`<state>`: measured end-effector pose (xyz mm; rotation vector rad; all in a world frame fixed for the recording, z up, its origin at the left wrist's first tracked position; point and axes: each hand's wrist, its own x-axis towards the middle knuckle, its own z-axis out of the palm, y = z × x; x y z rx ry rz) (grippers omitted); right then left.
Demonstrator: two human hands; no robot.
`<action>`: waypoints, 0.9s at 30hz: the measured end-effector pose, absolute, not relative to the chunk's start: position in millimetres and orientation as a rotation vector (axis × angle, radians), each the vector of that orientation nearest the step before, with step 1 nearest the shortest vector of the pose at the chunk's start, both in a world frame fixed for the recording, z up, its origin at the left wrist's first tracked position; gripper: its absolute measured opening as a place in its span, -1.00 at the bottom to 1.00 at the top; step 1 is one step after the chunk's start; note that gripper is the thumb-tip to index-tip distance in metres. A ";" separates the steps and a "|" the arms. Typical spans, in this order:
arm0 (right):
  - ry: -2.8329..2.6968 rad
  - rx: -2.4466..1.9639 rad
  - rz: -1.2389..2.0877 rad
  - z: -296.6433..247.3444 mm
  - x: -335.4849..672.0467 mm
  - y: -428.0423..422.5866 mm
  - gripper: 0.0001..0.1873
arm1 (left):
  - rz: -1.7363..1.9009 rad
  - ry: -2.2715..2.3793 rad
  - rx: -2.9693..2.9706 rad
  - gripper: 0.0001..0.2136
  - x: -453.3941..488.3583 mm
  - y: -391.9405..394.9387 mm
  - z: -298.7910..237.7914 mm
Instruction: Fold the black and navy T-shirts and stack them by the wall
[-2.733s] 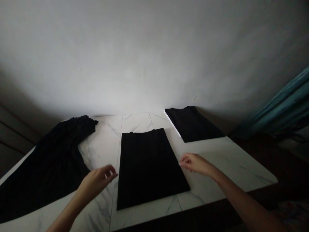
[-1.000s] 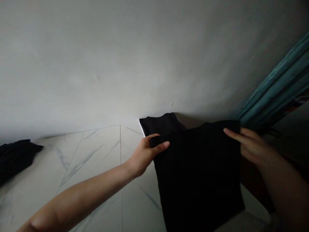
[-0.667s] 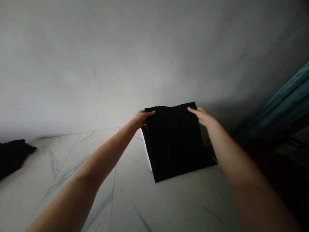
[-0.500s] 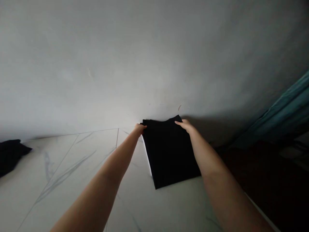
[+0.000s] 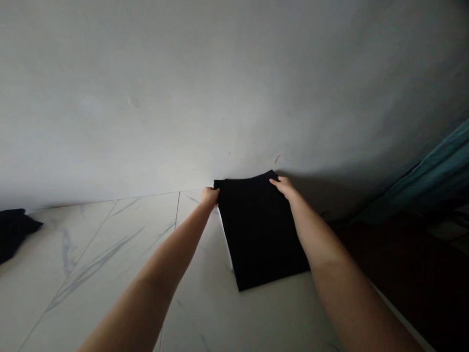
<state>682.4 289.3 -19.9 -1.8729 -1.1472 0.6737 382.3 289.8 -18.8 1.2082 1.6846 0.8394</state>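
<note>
- Change: a second ago I had the folded black garment (image 5: 262,230) lifted at centre right of the frame. It now lies flat at centre, on the marble table (image 5: 110,254).
- Since half a second ago it has hardly shifted. I read that as set down, with only its far edge in hand.
- A white edge (image 5: 226,239) shows along its left side, so it sits on something beneath.
- Left hand (image 5: 210,195): fingers curled shut on the far left corner.
- Right hand (image 5: 284,186): fingers laid on the far right corner. I cannot tell if they pinch.
- Long axis runs from lower centre up toward the wall (image 5: 183,98), leaning slightly left, with the far short edge close against it.
- Loose black cloth (image 5: 14,232) lies at far left, well apart.
</note>
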 end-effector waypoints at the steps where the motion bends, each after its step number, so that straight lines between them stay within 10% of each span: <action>1: -1.142 -1.906 0.674 -18.9 682.4 288.2 -0.80 | 0.831 1.685 1.204 -0.87 381.7 287.7 -18.6; 14: -1.083 -1.981 1.120 -5.9 715.9 135.7 -0.67 | 0.492 1.420 1.161 -0.42 367.5 148.5 -5.1; 27: -1.095 -2.088 0.602 -21.3 685.7 77.7 -0.74 | 0.663 1.458 1.192 -0.70 368.0 107.5 -1.8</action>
